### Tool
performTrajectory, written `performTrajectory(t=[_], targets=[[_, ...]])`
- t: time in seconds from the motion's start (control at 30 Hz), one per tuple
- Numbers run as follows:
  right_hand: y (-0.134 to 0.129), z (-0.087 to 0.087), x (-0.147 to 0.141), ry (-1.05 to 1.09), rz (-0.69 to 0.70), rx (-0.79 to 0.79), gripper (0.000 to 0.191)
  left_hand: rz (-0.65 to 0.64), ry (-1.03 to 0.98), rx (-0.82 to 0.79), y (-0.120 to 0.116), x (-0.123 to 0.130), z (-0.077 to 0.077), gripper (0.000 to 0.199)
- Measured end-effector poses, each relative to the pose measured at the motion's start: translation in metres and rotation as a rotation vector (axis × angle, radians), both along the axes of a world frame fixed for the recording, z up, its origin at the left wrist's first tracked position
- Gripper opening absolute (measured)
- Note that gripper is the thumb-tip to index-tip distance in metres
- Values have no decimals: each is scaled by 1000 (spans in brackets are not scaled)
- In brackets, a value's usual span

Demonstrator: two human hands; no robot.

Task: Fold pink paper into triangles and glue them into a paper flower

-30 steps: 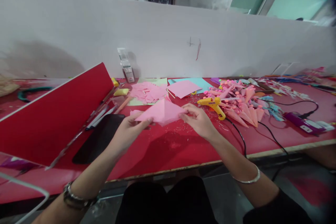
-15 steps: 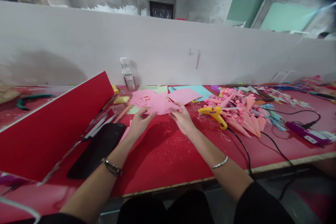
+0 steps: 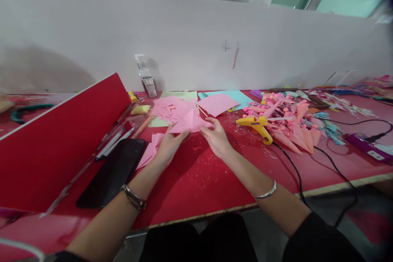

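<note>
2 hands hold creased pink paper.

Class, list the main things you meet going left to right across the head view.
Red board, black phone, left hand, held pink paper, right hand, yellow glue gun, purple power strip.

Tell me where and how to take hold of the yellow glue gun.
Best gripped, I'd judge, by the handle, coming from the near side with the right hand, once free of the creased pink paper. The yellow glue gun lies with its nozzle pointing left and its handle slanting toward the near right; pink cones crowd it on the right.
</note>
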State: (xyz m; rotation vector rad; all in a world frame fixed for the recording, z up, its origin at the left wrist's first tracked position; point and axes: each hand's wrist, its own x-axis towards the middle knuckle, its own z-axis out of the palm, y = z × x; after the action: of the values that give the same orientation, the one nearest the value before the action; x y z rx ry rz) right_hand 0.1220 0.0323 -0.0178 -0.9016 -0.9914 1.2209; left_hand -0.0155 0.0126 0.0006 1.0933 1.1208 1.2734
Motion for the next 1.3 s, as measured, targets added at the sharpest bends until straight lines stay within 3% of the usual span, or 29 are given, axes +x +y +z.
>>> performTrajectory(t=[0.1,0.2,0.33,0.5,0.67,0.83,0.93,1.07,1.13,1.3], targets=[[-4,5,-1,87,-24,-2,39,-53,-44,-70,1,-1,-3,25],[-7,9,-2,138,56,-24,32,-33,-39,-57,2,-3,-5,22],[-7,9,-2,84,128,-24,25,1,-33,-56,2,-3,-4,22],[-6,6,-1,65,71,-34,24,2,24,-1,1,-3,-2,20],[-7,8,-1,102,107,-15,24,-65,29,36,-3,-3,-2,29],[-4,2,1,-7,4,-38,26,-86,269,147,-6,0,1,34],[-2,0,2,-17,11,-30,26,0,412,185,-5,-1,3,25],[-1,2,3,15,22,0,26,95,562,171,-2,-4,2,36],[-2,5,3,86,41,0,25,105,548,145,-1,-5,0,37],[-10,13,-2,189,130,-58,24,66,286,107,0,-3,-4,29]])
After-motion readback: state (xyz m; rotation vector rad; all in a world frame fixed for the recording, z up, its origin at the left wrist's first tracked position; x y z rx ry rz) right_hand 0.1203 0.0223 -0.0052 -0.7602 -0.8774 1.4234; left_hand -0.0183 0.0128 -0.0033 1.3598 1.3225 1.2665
